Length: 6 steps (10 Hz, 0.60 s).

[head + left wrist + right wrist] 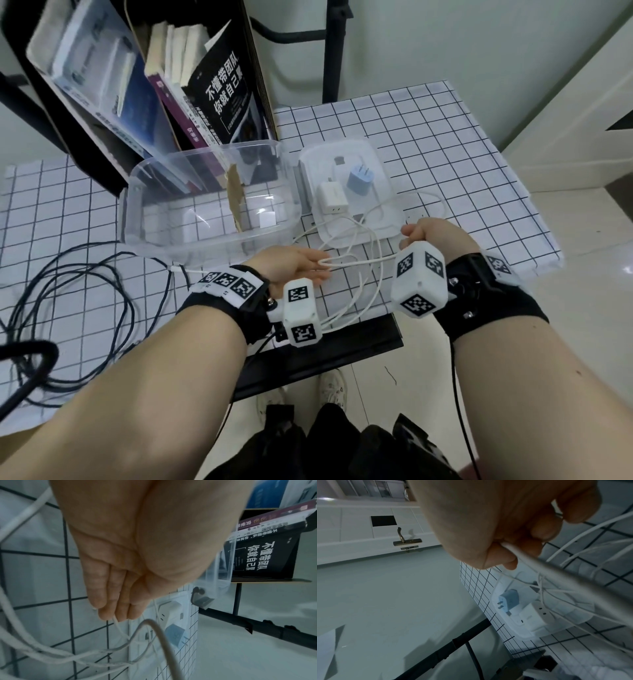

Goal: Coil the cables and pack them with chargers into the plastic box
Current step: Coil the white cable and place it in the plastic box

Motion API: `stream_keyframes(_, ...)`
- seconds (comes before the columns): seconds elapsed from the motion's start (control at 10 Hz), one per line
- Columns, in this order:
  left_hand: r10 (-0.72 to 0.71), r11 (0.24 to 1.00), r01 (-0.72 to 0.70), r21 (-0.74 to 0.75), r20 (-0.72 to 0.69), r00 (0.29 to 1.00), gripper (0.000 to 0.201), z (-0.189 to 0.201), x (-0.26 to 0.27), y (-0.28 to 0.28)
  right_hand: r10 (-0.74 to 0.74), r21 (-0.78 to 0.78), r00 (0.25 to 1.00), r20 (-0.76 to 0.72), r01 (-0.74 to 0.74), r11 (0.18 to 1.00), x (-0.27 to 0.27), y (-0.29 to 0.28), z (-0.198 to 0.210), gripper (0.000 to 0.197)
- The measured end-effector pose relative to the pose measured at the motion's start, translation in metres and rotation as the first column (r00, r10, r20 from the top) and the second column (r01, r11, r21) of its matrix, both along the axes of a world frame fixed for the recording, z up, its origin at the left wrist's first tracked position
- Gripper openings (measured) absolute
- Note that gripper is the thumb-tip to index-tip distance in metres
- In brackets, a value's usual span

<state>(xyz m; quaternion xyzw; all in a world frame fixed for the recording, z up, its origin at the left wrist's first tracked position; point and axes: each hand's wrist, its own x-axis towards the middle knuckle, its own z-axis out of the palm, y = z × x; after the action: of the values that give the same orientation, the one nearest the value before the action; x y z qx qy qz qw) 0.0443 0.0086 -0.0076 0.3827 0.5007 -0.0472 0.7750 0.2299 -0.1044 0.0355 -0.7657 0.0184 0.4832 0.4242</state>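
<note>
A white cable (363, 263) runs in loose loops between my hands above the checked table. My left hand (298, 265) has its fingers stretched forward and its thumb tucked in, pinching the cable's looped ends at the fingertips (109, 614). To the right, my right hand (431, 233) is a fist gripping a strand of the cable (539, 559). The clear plastic box (144, 205) stands empty behind my left hand. Its lid (387, 212) lies beside it, carrying a white charger (332, 198) and a blue charger (359, 175). Part of the cable trails over the lid.
A long black cable (127, 308) lies in loose loops on the left of the table. A rack of books (212, 85) stands behind the box. The table's dark front edge (325, 349) is just below my wrists, with floor to the right.
</note>
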Motion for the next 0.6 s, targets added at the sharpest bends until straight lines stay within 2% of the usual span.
stream_keyframes(0.1, -0.005, 1.0, 0.005, 0.016, 0.026, 1.0, 0.034, 0.006, -0.002, 0.001, -0.045, 0.018, 0.997, -0.062, 0.046, 0.999, -0.002, 0.003, -0.001, 0.027)
stream_keyframes(0.2, -0.004, 0.999, 0.002, 0.035, 0.062, 0.998, 0.033, 0.012, -0.003, 0.001, -0.016, 0.028, 0.998, -0.064, 0.018, 0.999, -0.008, 0.002, 0.001, 0.029)
stream_keyframes(0.4, -0.001, 0.999, -0.003, 0.053, 0.08, 0.997, 0.03, 0.014, -0.016, 0.004, -0.048, 0.075, 0.997, -0.061, 0.052, 0.996, -0.016, 0.013, -0.005, 0.042)
stream_keyframes(0.5, 0.015, 0.998, -0.019, 0.052, 0.088, 0.996, 0.03, 0.014, -0.023, 0.005, -0.045, 0.111, 0.997, -0.057, 0.051, 0.992, -0.018, 0.022, -0.011, 0.04)
stream_keyframes(0.6, 0.021, 0.998, -0.026, 0.049, 0.099, 0.995, 0.03, 0.015, -0.027, 0.006, -0.076, 0.118, 0.993, -0.088, 0.087, 0.989, -0.025, 0.027, -0.012, 0.026)
